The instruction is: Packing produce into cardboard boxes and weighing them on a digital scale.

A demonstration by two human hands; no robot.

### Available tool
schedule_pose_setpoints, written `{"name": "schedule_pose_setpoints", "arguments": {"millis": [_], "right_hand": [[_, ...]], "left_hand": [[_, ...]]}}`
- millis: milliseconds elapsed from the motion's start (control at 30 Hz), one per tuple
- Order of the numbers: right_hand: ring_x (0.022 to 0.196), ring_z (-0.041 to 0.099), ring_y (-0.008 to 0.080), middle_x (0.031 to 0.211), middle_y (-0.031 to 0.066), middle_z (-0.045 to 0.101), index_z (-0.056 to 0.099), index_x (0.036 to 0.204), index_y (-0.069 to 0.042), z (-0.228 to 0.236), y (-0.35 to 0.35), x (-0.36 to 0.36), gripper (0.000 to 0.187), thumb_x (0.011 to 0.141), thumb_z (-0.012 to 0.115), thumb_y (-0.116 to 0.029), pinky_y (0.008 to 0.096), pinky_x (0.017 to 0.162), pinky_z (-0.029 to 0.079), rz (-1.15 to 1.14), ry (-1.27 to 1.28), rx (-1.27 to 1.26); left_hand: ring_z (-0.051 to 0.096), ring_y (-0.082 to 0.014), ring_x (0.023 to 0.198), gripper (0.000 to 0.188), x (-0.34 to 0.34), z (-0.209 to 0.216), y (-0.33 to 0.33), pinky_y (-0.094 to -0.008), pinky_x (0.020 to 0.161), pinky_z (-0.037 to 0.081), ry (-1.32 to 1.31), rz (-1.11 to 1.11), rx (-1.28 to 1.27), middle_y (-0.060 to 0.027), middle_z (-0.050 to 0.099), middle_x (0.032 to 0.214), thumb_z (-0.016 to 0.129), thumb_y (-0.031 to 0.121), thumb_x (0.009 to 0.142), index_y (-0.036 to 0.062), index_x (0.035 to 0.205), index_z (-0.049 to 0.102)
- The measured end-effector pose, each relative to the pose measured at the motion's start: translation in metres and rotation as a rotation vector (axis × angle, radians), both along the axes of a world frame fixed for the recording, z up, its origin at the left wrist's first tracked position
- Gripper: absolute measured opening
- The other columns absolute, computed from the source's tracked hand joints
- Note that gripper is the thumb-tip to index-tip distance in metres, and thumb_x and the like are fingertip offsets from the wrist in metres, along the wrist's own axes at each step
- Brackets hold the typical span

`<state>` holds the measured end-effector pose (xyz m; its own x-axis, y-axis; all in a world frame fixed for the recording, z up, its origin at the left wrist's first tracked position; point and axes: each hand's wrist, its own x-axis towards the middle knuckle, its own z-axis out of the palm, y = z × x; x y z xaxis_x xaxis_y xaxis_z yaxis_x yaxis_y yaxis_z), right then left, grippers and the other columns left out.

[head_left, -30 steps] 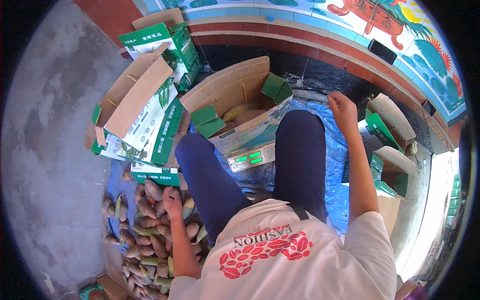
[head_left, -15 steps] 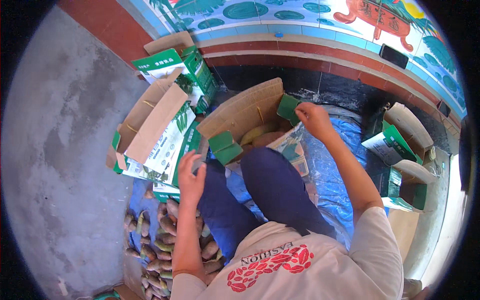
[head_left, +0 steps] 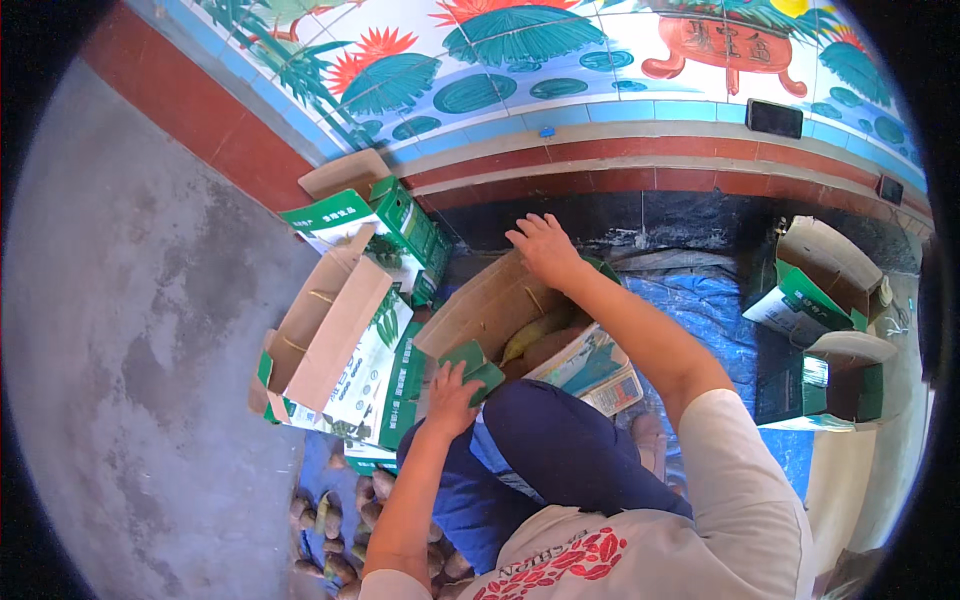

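A grey concrete floor (head_left: 130, 330) fills the left of the view, and a painted wall (head_left: 560, 70) with a red band runs across the top; a blue tarpaulin (head_left: 700, 310) lies at the foot of that wall, under the seated person; on it, between the knees and the wall, stands an open cardboard box (head_left: 490, 305) with green flaps, long yellowish-brown fruit lying inside it; just left of it sits a stack of flattened and half-folded cartons (head_left: 345, 330), and more green-and-white cartons (head_left: 825, 310) stand well apart on the right; a heap of brown fruit (head_left: 335, 525) lies on the floor at the lower left; the right hand (head_left: 545, 248) rests on the box's far rim, fingers spread, its grip loose and holding nothing; the left hand (head_left: 452, 398) presses on the near green flap (head_left: 475, 360), fingers curled over its edge.
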<state>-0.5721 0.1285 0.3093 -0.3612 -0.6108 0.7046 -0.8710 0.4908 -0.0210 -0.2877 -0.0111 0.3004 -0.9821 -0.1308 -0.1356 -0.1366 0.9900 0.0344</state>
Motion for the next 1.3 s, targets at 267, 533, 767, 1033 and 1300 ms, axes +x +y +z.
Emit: {"name": "schedule_pose_setpoints", "arguments": {"millis": [267,533,767,1033,1300], "right_hand": [[0.081,0.059,0.0233,0.081,0.0073,0.063,0.064,0.080,-0.010,-0.013,-0.003,-0.003,0.011,0.073,0.056,-0.013,0.0362,0.075,0.045,-0.052,-0.228,0.257],[0.084,0.058,0.0215,0.080,0.0048,0.062,0.067,0.070,-0.012,-0.016,0.027,0.024,0.012,0.071,0.056,-0.018,0.0343,0.069,0.047,0.033,-0.129,0.235],[0.079,0.056,0.0199,0.074,0.0021,0.058,0.063,0.065,-0.014,-0.011,0.060,0.037,0.010,0.070,0.057,-0.020,0.0330,0.063,0.045,0.089,-0.070,0.081],[0.075,0.058,0.0230,0.073,0.0048,0.057,0.062,0.066,-0.013,-0.001,0.153,0.018,0.008,0.069,0.059,-0.020,0.0353,0.063,0.046,-0.075,-0.175,-0.061],[0.074,0.055,0.0314,0.069,0.0114,0.052,0.054,0.066,-0.005,-0.007,0.306,0.067,0.017,0.073,0.062,-0.018,0.0420,0.064,0.045,-0.432,-0.346,-0.202]], "left_hand": [[0.036,-0.0313,0.124,0.034,-0.013,-0.021,-0.011,-0.0519,0.101,0.028,-0.109,-0.137,-0.030,-0.0122,0.049,0.123,0.067,0.010,0.068,0.0171,0.100,0.062],[0.059,-0.0322,0.086,0.013,-0.012,-0.028,0.001,-0.0419,0.081,0.045,0.049,-0.176,0.228,-0.0123,0.064,0.086,0.058,0.013,0.072,0.0092,0.083,0.064],[0.058,-0.0346,0.081,0.017,-0.006,-0.026,0.016,-0.0436,0.072,0.046,0.060,-0.088,0.134,-0.0157,0.062,0.081,0.059,0.017,0.072,0.0064,0.083,0.063],[0.057,-0.0325,0.076,0.009,-0.057,0.023,0.033,-0.0419,0.068,0.046,0.101,-0.366,-0.059,-0.0117,0.061,0.075,0.056,0.012,0.068,0.0073,0.074,0.062],[0.054,-0.0279,0.068,0.005,-0.153,0.036,0.100,-0.0394,0.064,0.044,0.186,-0.846,-0.028,-0.0078,0.055,0.066,0.053,0.010,0.068,0.0092,0.064,0.054]]}}
